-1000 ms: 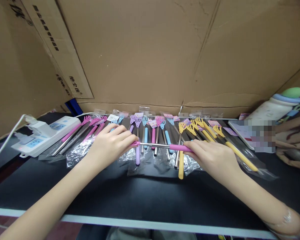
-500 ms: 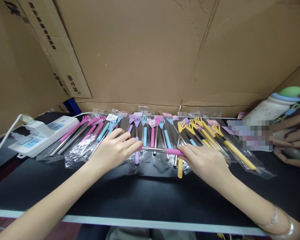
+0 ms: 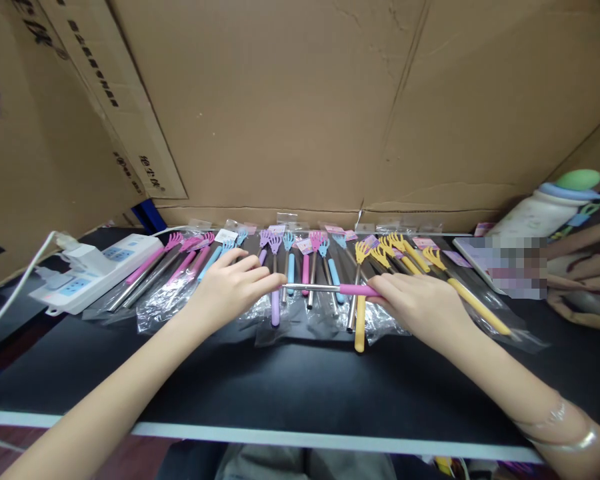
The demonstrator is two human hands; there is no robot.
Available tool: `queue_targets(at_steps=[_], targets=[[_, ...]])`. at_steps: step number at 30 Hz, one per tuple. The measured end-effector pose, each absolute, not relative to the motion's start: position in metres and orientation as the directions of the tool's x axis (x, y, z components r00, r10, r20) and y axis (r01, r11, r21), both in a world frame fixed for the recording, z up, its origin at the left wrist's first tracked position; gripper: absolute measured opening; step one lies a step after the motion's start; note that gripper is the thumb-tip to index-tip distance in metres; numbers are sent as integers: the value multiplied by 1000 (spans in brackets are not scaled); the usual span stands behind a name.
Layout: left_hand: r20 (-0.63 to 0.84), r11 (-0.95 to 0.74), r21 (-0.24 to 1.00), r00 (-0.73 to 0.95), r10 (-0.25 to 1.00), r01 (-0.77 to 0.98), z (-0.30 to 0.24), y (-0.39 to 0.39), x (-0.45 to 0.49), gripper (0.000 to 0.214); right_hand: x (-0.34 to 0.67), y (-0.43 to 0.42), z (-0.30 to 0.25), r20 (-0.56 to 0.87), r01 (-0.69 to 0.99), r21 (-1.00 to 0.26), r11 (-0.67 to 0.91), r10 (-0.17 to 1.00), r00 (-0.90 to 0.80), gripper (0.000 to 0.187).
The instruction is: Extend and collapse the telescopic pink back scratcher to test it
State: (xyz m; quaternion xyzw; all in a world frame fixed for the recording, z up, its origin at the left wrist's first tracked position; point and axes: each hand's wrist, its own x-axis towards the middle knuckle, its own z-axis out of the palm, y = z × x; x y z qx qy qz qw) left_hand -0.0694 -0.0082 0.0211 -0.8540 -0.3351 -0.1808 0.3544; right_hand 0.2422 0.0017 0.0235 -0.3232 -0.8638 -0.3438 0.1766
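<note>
A back scratcher with a pink handle (image 3: 356,289) and a thin metal rod is held level above the table. My left hand (image 3: 235,283) is closed on its left end, where the fingers hide the tip. At the other end, my right hand (image 3: 417,303) pinches the pink grip. Behind and below lies a row of back scratchers in clear bags, with claw heads pointing away from me. Among them are a yellow one (image 3: 361,323), a purple one (image 3: 275,307) and a blue one (image 3: 335,272).
A white power strip (image 3: 100,273) with plugs and a cable lies at the left. A pale bottle (image 3: 540,213) stands at the right, near another person's hand (image 3: 587,273). Cardboard (image 3: 280,113) walls off the back of the black table (image 3: 290,387).
Both hands have shifted slightly right and up with the back scratcher. A little more of its metal rod shows between them. The camera view has shifted slightly.
</note>
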Motion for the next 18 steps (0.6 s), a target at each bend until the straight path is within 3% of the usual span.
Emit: queue_targets(at_steps=[18], targets=[[518, -384, -555, 668, 534, 738, 43, -1, -107, 16, 320, 22, 32, 434, 763, 411, 499, 629, -645, 46]])
